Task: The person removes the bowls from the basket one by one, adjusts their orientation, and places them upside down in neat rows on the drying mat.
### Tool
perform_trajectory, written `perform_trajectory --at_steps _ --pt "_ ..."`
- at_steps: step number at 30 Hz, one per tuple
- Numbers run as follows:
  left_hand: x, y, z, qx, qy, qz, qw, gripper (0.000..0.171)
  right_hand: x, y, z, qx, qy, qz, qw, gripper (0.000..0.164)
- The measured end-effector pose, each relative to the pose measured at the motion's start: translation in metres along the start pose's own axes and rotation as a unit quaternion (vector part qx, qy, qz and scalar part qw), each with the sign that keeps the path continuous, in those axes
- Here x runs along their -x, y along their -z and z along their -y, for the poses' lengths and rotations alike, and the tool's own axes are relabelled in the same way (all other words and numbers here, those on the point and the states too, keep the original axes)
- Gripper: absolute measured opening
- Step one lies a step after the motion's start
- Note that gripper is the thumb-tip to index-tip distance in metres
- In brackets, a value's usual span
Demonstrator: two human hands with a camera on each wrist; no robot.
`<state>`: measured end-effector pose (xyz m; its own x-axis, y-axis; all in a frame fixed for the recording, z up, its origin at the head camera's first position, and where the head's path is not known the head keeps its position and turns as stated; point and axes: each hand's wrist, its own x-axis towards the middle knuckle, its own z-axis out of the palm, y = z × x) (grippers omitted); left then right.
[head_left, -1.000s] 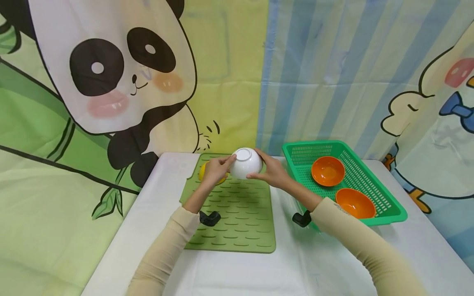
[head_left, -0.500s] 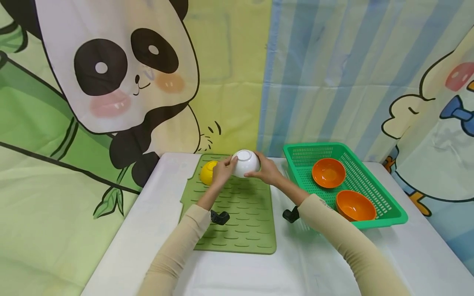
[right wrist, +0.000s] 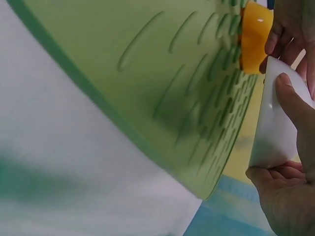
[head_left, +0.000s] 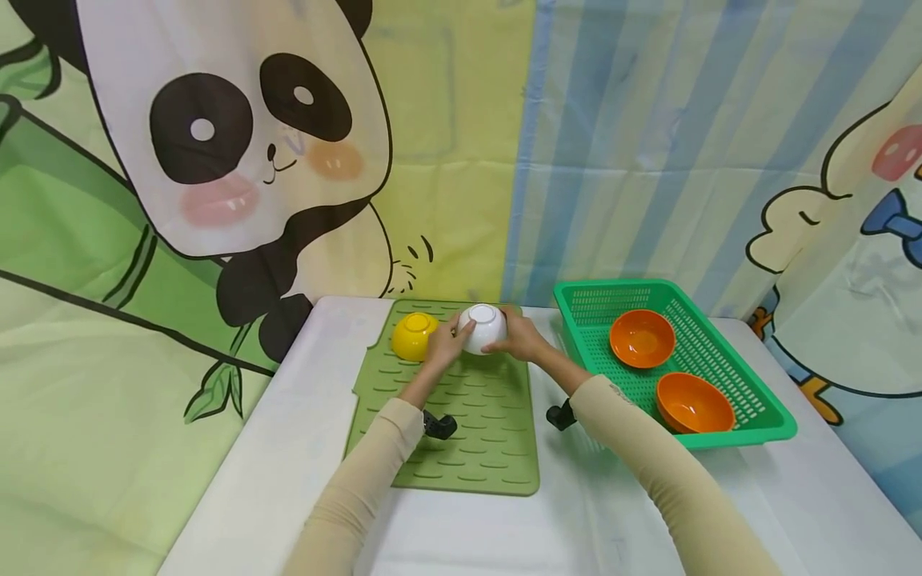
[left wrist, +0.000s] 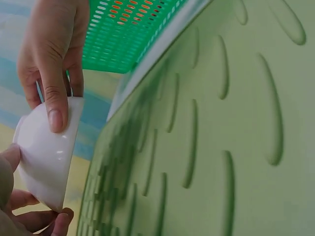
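A white bowl (head_left: 483, 326), bottom up, is held between my two hands over the far part of the green mat (head_left: 468, 432). My left hand (head_left: 443, 344) grips its left side. From the other side my right hand (head_left: 524, 338) pinches it, its thumb lying along the outer wall in the right wrist view. Seen from the left wrist, the bowl's rim (left wrist: 71, 152) faces the mat, with a gap between them. Just left of my left hand, a yellow bowl (head_left: 413, 336) sits upside down on the mat.
To the right stands a green slotted basket (head_left: 774, 424) with two orange bowls in it, one farther back (head_left: 643, 339) and one nearer (head_left: 695, 403). A white cloth (head_left: 461, 532) covers the table. Printed curtains (head_left: 468, 160) hang right behind it.
Both hands have brought the white bowl lower and slightly right, tipping its base more upward. The yellow bowl, partly covered by the left hand before, now shows almost whole.
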<state>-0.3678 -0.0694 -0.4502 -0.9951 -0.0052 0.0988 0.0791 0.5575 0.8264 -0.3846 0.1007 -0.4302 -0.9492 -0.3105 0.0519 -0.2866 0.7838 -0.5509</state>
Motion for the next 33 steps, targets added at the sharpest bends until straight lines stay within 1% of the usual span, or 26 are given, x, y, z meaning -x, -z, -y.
perform_trajectory --at_steps 4,7,13,16,20,28,33 --pt "-0.003 -0.007 0.009 -0.005 -0.010 0.006 0.9999 0.062 -0.003 -0.004 -0.003 0.012 -0.008 0.019 1.000 0.096" --pt "-0.005 -0.010 0.015 -0.005 -0.017 0.010 0.9998 0.063 -0.005 -0.007 -0.007 0.022 -0.002 0.022 1.000 0.095" --pt "-0.006 -0.016 0.021 -0.009 -0.023 0.017 0.9996 0.068 -0.006 -0.014 -0.017 0.015 -0.011 0.031 0.999 0.093" --pt "-0.005 -0.017 0.023 -0.015 -0.025 0.016 0.9994 0.068 -0.006 -0.018 -0.019 0.011 -0.015 0.039 0.999 0.093" --pt "-0.005 -0.020 0.026 -0.019 -0.025 0.012 0.9994 0.067 -0.006 -0.019 -0.019 0.012 -0.010 0.038 0.999 0.091" --pt "-0.005 -0.023 0.026 -0.028 -0.029 0.002 0.9992 0.067 -0.004 -0.020 -0.018 0.004 -0.027 0.045 0.999 0.091" --pt "-0.005 -0.025 0.028 -0.045 -0.039 -0.006 0.9982 0.066 -0.006 -0.022 -0.019 0.003 -0.031 0.047 0.998 0.092"
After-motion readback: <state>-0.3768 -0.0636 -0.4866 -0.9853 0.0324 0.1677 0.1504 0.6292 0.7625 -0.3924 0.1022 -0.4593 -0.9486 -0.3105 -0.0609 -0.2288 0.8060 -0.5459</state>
